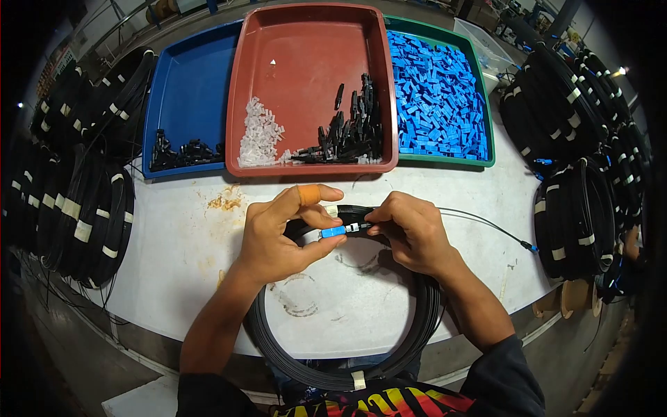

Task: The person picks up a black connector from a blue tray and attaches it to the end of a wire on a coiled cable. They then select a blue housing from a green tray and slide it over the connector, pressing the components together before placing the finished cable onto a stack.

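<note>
Between the thumb and a finger of my left hand (pixel 274 233) is a blue fiber connector housing (pixel 332 232); an orange wrap (pixel 308 194) covers part of another finger. My right hand (pixel 417 233) pinches a black cable end just behind a white connector tip (pixel 352 228), which meets the right end of the blue housing. Below and around both hands lies a coil of black cable (pixel 267 340), bound with a pale tape band (pixel 358 380) at the front. Another cable end with a blue connector (pixel 533 248) stretches out to the right on the table.
A red tray (pixel 313 169) with clear and black small parts stands behind my hands. Left of it is a blue tray (pixel 191 66) with black pieces; right, a green tray (pixel 490 139) of blue housings. Stacked cable coils (pixel 83 222) flank the white table (pixel 174 278), with more coils (pixel 573 222) at right.
</note>
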